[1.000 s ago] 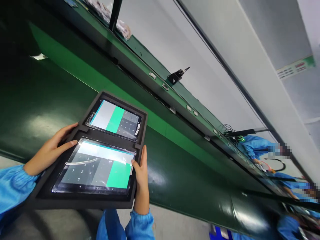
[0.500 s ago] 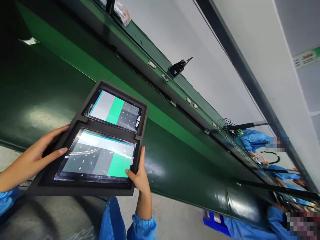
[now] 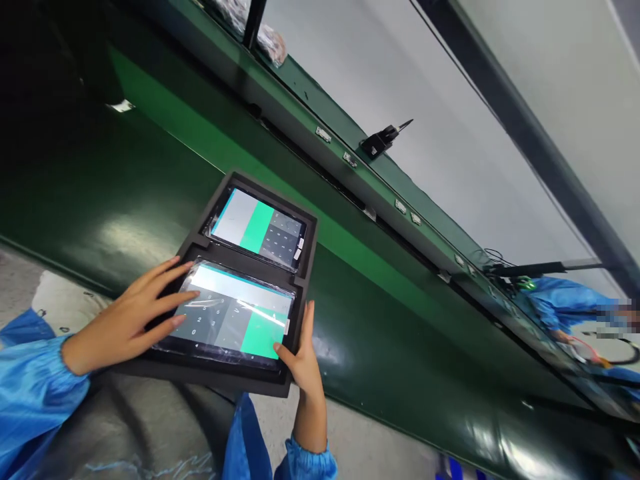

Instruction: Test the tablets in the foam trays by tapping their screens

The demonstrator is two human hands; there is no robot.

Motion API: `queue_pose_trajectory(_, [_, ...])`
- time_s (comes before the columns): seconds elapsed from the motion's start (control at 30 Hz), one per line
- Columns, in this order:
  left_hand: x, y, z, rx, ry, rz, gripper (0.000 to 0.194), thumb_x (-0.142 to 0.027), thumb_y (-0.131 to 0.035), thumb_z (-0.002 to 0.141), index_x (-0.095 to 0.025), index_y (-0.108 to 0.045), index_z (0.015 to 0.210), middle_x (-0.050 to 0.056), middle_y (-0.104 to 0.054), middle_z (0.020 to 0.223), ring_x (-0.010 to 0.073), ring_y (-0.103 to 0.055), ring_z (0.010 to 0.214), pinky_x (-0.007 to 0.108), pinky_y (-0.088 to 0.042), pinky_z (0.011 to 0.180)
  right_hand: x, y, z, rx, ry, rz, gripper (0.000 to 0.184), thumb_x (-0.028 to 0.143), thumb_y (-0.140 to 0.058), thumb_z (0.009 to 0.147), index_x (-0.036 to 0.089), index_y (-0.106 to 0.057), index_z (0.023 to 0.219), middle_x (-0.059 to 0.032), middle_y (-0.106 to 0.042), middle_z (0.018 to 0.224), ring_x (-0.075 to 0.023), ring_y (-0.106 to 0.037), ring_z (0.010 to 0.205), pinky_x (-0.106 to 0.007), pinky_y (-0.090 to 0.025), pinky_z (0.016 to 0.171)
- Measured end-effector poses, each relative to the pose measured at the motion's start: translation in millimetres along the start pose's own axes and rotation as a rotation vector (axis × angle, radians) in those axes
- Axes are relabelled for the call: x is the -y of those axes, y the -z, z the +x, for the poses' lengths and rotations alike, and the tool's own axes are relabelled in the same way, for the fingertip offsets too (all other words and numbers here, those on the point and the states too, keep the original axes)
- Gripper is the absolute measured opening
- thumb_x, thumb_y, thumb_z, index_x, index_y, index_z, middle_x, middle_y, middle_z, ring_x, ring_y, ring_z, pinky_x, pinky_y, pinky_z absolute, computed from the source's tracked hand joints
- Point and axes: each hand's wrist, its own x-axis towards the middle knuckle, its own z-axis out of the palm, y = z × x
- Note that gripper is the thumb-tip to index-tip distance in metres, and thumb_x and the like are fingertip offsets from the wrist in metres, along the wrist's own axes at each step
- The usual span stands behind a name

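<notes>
Foam tray (image 3: 200,370), black, with two recessed pockets, is held at its near end, its far end reaching out over the green conveyor belt (image 3: 350,320). Each pocket seats one tablet, which keeps the pair from sliding or touching. The near tablet (image 3: 231,319) is lit, showing a keypad and a green block under a wrinkled clear film; the far tablet (image 3: 257,228) shows the same screen turned the other way.

The left hand (image 3: 127,323) lies flat across the tray's left edge, fingers spread, their tips resting on the near tablet's left portion. The right hand (image 3: 299,350) clamps the tray's right edge, thumb pressed on the tablet's lower right corner and the remaining fingers together along the foam side, evidently to steady the tray against the other hand's pressure.

Beyond the belt runs a green side rail (image 3: 300,117) with a small black bracket (image 3: 380,141). Another person in a blue sleeve (image 3: 560,303) works far down the line
</notes>
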Motion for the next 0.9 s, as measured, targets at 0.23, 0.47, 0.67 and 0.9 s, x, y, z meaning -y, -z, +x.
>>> queue_pose_trajectory(0.23, [-6, -6.0, 10, 0.116, -0.058, 0.165, 0.044, -0.045, -0.049, 0.096, -0.042, -0.052, 0.14, -0.005, -0.028, 0.161, 0.0328, -0.017, 0.151, 0.062, -0.006, 0.121, -7, -6, 0, -0.056, 0.013, 0.117, 0.095, 0.033, -0.066, 0.087, 0.038, -0.002, 0.157, 0.0051, -0.002, 0.167, -0.019, -0.001, 0.154, -0.047, -0.004, 0.125])
queue_pose_trajectory(0.47, [7, -7.6, -8, -0.049, 0.124, -0.051, 0.043, -0.044, -0.04, 0.099, -0.043, -0.05, 0.141, -0.008, -0.022, 0.163, 0.0318, -0.011, 0.152, 0.059, -0.005, 0.122, -2, -7, -1, -0.026, 0.027, 0.039, 0.107, 0.025, -0.074, 0.078, 0.032, -0.003, 0.158, 0.0033, -0.002, 0.167, -0.0207, -0.001, 0.154, -0.044, -0.005, 0.125])
queue_pose_trajectory(0.67, [17, -19.1, -18, -0.242, 0.409, -0.595, 0.051, -0.047, -0.036, 0.101, -0.037, -0.033, 0.151, -0.005, -0.031, 0.16, 0.0242, -0.024, 0.149, 0.045, -0.014, 0.126, 1, -13, 1, -0.136, -0.035, 0.02, 0.097, 0.031, -0.064, 0.086, 0.029, 0.001, 0.158, 0.0008, -0.008, 0.167, -0.0177, -0.005, 0.154, -0.043, -0.005, 0.125])
queue_pose_trajectory(0.9, [23, -28.7, -38, -0.192, 0.473, -0.792, 0.057, -0.052, -0.044, 0.096, -0.033, -0.037, 0.149, -0.002, -0.035, 0.159, 0.0251, -0.028, 0.148, 0.04, -0.019, 0.126, -1, -8, 1, -0.072, 0.007, -0.002, 0.108, 0.028, -0.074, 0.077, 0.031, -0.003, 0.158, 0.0002, -0.005, 0.167, -0.0201, -0.005, 0.154, -0.045, -0.006, 0.124])
